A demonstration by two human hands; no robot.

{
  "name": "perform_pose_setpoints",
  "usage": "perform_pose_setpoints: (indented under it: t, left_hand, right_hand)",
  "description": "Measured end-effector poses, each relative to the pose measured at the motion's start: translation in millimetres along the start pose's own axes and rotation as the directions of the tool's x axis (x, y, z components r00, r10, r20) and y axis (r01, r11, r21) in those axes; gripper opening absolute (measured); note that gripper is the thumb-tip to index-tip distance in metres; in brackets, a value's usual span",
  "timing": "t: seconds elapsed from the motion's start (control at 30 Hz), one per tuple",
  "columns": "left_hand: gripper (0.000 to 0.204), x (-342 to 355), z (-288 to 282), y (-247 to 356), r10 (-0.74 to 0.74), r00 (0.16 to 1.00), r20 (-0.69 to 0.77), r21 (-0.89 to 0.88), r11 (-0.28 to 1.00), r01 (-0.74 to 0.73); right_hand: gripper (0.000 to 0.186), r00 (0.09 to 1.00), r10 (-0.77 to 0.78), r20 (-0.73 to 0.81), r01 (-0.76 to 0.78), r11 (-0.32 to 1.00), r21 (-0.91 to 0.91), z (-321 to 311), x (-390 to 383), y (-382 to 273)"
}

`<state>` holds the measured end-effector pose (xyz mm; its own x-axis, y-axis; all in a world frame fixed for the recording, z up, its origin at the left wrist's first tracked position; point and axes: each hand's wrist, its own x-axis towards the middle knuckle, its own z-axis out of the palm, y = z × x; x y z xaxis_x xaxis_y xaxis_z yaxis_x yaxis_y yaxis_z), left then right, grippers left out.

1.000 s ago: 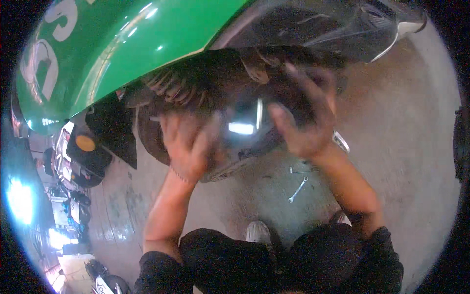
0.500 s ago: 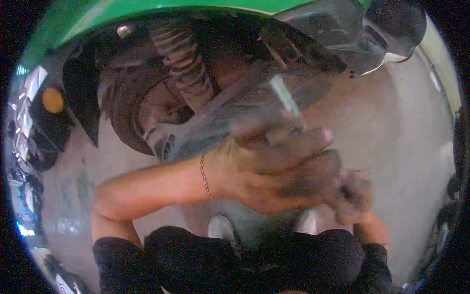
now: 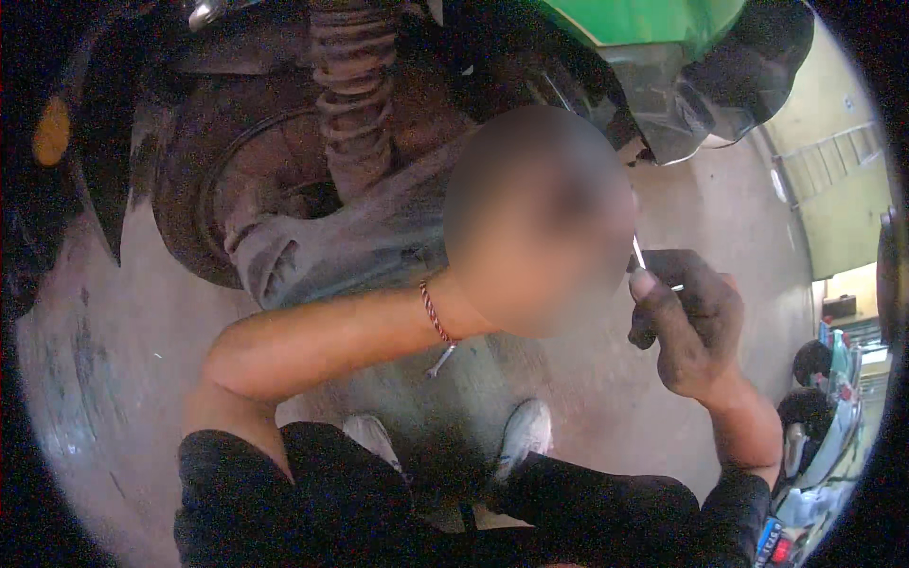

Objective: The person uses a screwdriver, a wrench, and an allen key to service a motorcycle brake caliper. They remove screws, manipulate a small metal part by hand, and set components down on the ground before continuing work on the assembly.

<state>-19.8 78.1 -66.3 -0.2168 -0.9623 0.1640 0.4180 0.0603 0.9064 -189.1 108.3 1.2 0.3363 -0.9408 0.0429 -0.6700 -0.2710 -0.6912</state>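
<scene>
A fat spring (image 3: 352, 95) stands up here, made of thick ridged rings, all dull and dusty. Down at the spring's foot, on its near side, a long grey case (image 3: 350, 232) runs slanting, hard and rough like dirty metal. To the left of the spring is a round, dark tyre (image 3: 194, 222). Far over to the right of the spring I see a smooth, shiny green panel (image 3: 653, 17). The left hand (image 3: 540, 222) is right of the spring and past its bottom end, in front of the grey case. It is so blurry that I cannot tell how wide its fingers are spread, or what it holds or touches. On that wrist is a twisted string bracelet (image 3: 436, 312). The right hand (image 3: 686, 317) is farther right of the spring and closer to the person. Its thumb and a finger pinch a thin metal rod (image 3: 639, 252), straight and shiny, and the other fingers are curled in. The rod is right of the spring, between the two hands, and its top end goes up beside the blurry hand. The hands are near each other, but I cannot tell if they touch. Nearer the person than the spring, a silver spanner (image 3: 441, 361) lies on the smooth grey floor (image 3: 606, 398), partly hidden by the left wrist.
</scene>
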Motion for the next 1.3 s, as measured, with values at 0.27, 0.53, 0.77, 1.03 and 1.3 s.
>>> perform_pose_setpoints:
  t: [0.27, 0.53, 0.77, 1.03, 1.3]
  left_hand:
    - [0.027, 10.8, -11.4, -9.2, 0.032, 0.999, 0.039, -0.018, 0.999, -0.032]
    - [0.025, 19.6, -16.0, 0.8, 0.055, 0.997, 0.049, -0.116, 0.992, -0.049]
    - [0.026, 15.9, -20.5, -3.8, 0.048, 0.998, 0.040, -0.002, 0.999, -0.048]
    - [0.027, 17.4, -16.8, -7.5, 0.038, 0.995, 0.095, -0.099, 0.995, -0.028]
    - [0.031, 17.7, -10.7, 0.3, 0.048, 0.990, 0.130, -0.292, 0.957, -0.008]
  right_hand:
    - [0.021, 0.999, -0.003, -0.048, 0.003, 1.000, 0.002, 12.4, 5.4, 7.7]
    - [0.022, 0.992, 0.081, -0.098, -0.067, 0.988, 0.136, 16.3, 15.7, -13.8]
    - [0.019, 0.987, 0.104, -0.125, -0.086, 0.987, 0.136, 23.0, 9.2, -17.5]
    - [0.019, 0.983, 0.091, -0.158, -0.076, 0.992, 0.101, 20.1, 6.4, -17.8]
    - [0.024, 0.976, 0.192, -0.098, -0.154, 0.940, 0.306, 4.3, 9.2, -35.5]
